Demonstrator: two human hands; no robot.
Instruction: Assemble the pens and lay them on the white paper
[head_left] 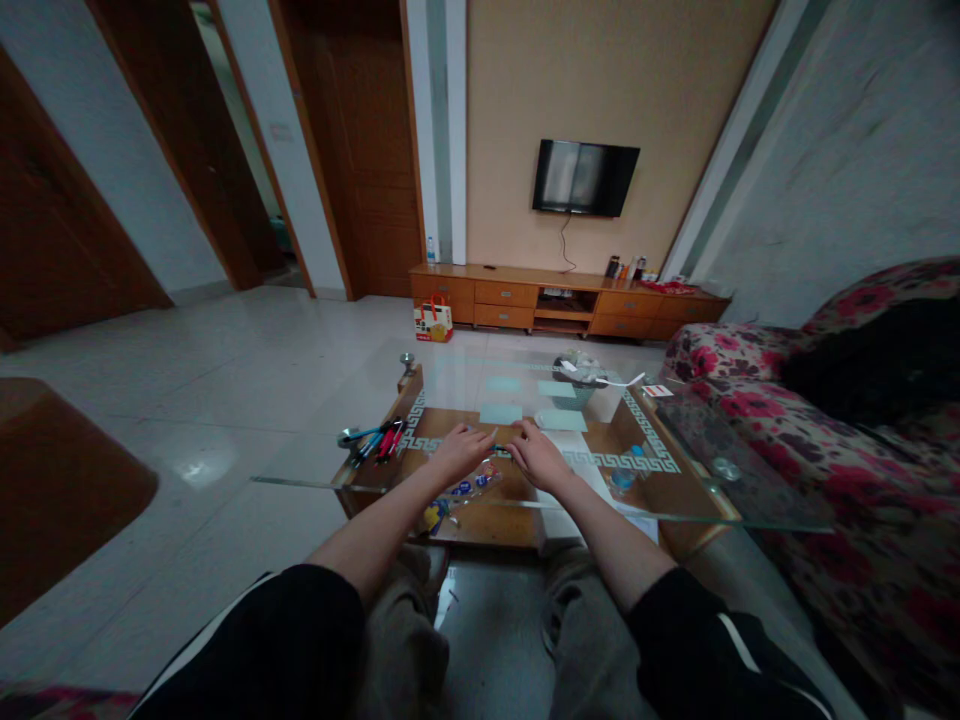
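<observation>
Piece, slim and dark [500, 449], lies crosswise between left hand [463, 452] and right hand [538, 458], both apparently pinching it.

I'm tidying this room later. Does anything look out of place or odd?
No spill stands out. The pens lie in a loose, untidy heap at the left side of the glass table, and the cable below the television dangles exposed against the wall, which looks unfinished.
</observation>
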